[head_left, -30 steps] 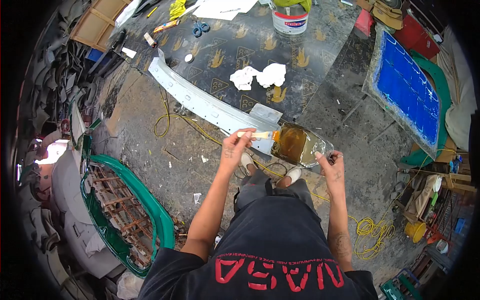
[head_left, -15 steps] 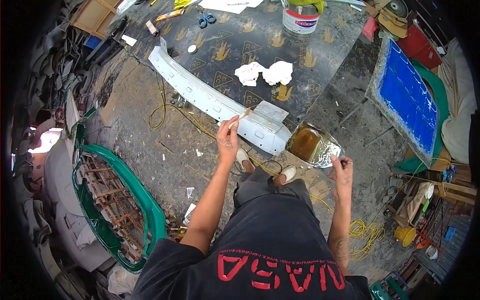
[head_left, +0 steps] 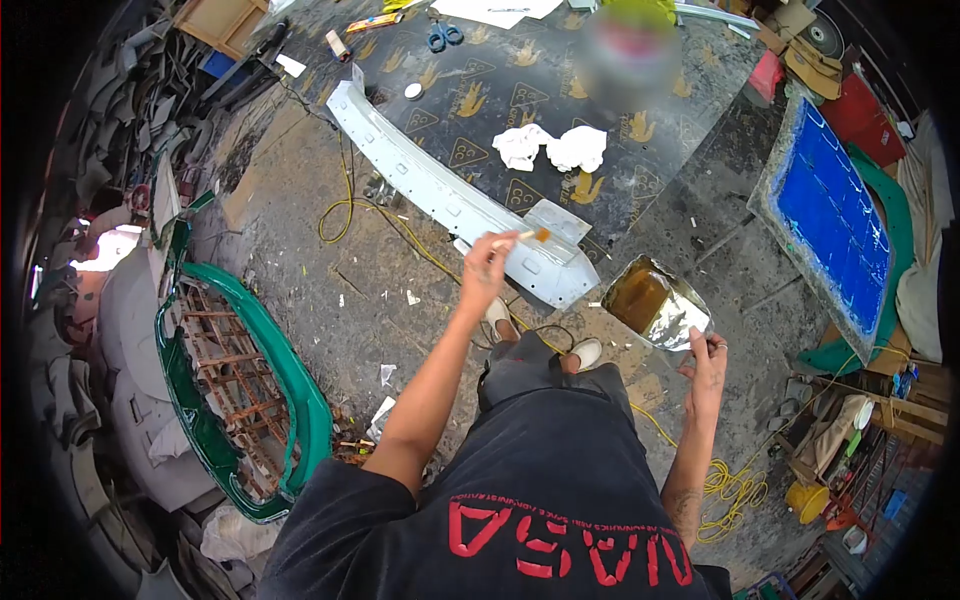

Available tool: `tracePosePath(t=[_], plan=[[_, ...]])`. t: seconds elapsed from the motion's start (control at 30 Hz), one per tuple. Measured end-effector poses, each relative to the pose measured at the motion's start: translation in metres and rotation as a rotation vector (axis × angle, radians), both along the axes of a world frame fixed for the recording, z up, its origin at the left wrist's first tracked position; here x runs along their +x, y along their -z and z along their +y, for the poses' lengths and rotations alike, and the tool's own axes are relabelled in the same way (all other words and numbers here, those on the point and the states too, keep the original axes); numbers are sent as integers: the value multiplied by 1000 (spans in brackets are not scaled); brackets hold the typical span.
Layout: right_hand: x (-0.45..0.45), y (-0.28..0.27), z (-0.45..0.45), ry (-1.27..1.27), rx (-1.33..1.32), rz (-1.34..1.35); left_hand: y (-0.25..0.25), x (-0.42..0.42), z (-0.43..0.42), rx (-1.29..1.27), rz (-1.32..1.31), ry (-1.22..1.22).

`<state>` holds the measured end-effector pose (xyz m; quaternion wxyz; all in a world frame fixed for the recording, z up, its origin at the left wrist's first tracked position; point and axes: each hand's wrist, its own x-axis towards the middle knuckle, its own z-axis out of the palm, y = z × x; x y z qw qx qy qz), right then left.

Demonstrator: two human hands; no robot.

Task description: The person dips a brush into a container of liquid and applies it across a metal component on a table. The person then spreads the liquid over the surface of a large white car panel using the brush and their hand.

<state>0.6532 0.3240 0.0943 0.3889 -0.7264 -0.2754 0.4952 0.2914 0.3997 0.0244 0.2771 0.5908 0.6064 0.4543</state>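
Note:
Between the fingers of my left hand (head_left: 484, 268) is a brush (head_left: 527, 237) with a pale handle. Its amber-coloured bristles are over the end of a long, curved pale grey panel (head_left: 450, 196), near a flat tab; whether they touch it I cannot tell. My right hand (head_left: 706, 362) grips the near right rim of a shiny shallow container (head_left: 672, 310). Brown liquid (head_left: 638, 298) lies in the container's left part. The container is held off the panel's right end. Two crumpled white wads (head_left: 576, 149) rest on the dark table (head_left: 480, 95) behind the panel.
Blue-handled scissors (head_left: 445, 37) and a white cap (head_left: 413, 91) lie on the table. A blue panel (head_left: 835, 210) stands on a frame at the right, above coiled yellow hose (head_left: 733, 487). At the left is a green frame (head_left: 290, 375). Yellow cable crosses the floor near my feet.
The brush has moved out of the container and over the panel in my left hand. The container has moved away from the brush, to the right, with my right hand.

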Motion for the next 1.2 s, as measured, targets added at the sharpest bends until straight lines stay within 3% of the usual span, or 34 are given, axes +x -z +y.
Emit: tracePosePath(t=[0.03,0.13,0.2,0.27,0.3,0.37,0.47,0.67,0.77,0.9,1.0,1.2], plan=[[3,1,-1,-4,5,1,0,-6,3,-35,-136,-87],[9,2,-4,-20,6,30,-8,-12,0,27,-3,-256],[12,4,-5,-11,7,28,-8,1,-10,38,0,-261],[13,4,-6,-5,15,31,-2,23,-21,187,293,-107],[13,5,-6,1,22,32,-4,36,-27,191,296,-107],[15,7,-5,5,44,42,-15,56,-33,113,260,61],[16,8,-5,4,54,52,-27,55,-29,63,113,76],[14,9,-8,38,78,85,-6,15,-5,-91,-62,-156],[14,10,-12,85,107,110,-10,35,-18,189,357,-101],[16,14,-17,116,122,113,-16,75,-41,141,412,100],[21,16,-22,95,128,117,-21,79,-38,170,389,160],[29,23,-29,41,63,111,9,18,-9,-86,-123,-95]])
